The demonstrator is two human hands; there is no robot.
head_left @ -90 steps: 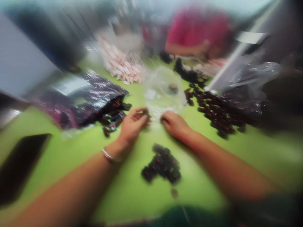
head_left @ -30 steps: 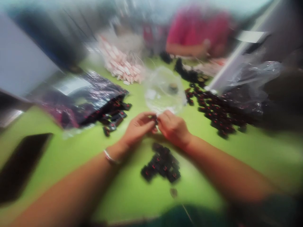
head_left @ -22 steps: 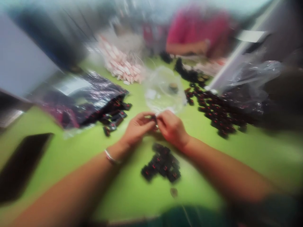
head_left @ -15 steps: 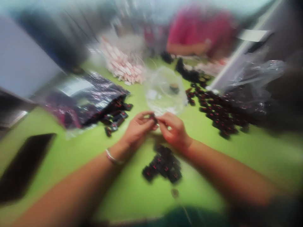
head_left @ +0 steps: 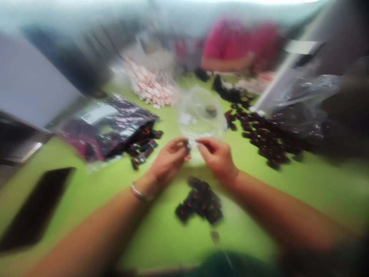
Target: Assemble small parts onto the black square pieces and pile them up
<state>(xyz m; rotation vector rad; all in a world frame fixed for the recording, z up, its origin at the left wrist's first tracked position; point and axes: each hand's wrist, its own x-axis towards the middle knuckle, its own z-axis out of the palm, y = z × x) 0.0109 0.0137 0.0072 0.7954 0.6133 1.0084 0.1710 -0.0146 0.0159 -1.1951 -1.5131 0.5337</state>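
Between the thumb and fingers of my left hand (head_left: 172,157) is a small dark part (head_left: 187,145). My right hand (head_left: 217,157) is pinched just to its right, a short gap apart; whatever its fingertips hold is too small to make out. Behind both hands lies a clear plastic bag (head_left: 198,113) with small white pieces (head_left: 191,143) at its near edge. A heap of black parts with red marks (head_left: 200,200) sits on the green table (head_left: 161,238) below my hands.
A dark shiny bag (head_left: 112,123) spills black parts at left, near a dark flat object (head_left: 37,207). Pale pink-white pieces (head_left: 152,88) are piled behind. More black parts (head_left: 268,142) spread at right, beside clear plastic (head_left: 311,104). A person in pink (head_left: 230,46) is across the table.
My right hand has moved slightly right, away from my left hand, opening a gap between their fingertips. My left hand still holds the dark part. The view has shifted slightly.
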